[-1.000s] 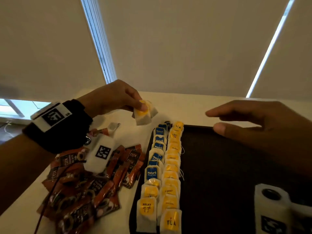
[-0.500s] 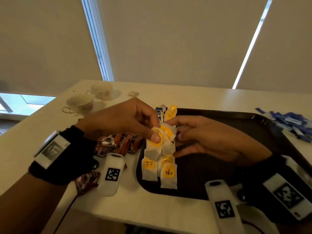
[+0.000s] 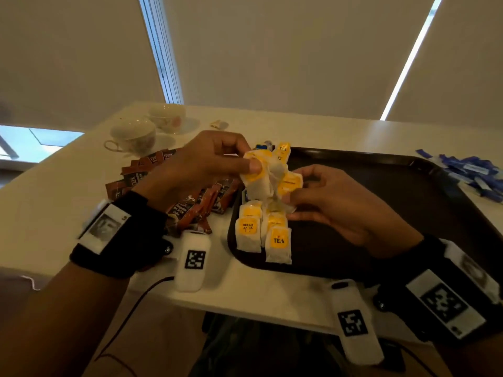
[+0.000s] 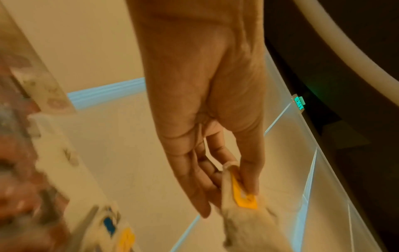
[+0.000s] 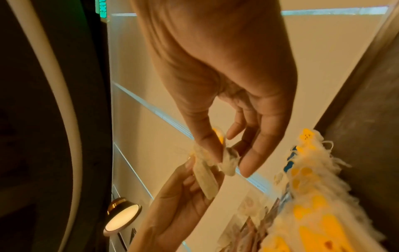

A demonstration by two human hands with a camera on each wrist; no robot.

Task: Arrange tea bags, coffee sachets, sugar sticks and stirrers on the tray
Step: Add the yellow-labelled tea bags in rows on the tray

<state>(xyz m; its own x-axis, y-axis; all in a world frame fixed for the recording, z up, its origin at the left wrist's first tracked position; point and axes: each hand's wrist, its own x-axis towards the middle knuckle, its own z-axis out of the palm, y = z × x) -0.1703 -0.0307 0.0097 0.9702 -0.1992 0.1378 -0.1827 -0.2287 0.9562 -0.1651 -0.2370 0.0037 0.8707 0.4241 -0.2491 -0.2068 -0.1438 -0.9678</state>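
Observation:
Above the left end of the dark tray [image 3: 408, 186], my left hand [image 3: 249, 161] pinches a white tea bag with a yellow tag [image 3: 255, 176] between thumb and fingers. My right hand [image 3: 292, 187] pinches a second yellow-tagged tea bag [image 3: 292, 183] that touches the first. The left wrist view shows the left hand's thumb [image 4: 251, 179] on the yellow tag [image 4: 245, 199]. In the right wrist view, my right hand [image 5: 228, 158] grips crumpled bag paper [image 5: 228, 159]. Two rows of tea bags [image 3: 277, 240] lie along the tray's left side.
A pile of brown coffee sachets [image 3: 163, 180] lies left of the tray. Blue sugar sticks [image 3: 468, 172] are heaped at the table's right edge. Two cups [image 3: 133, 134] stand at the back left, with a small loose tea bag [image 3: 217, 123] behind them.
A second ago my left hand held a tea bag alone and my right hand hovered open. The hands have since met over the tea bag rows, and both now pinch the bags.

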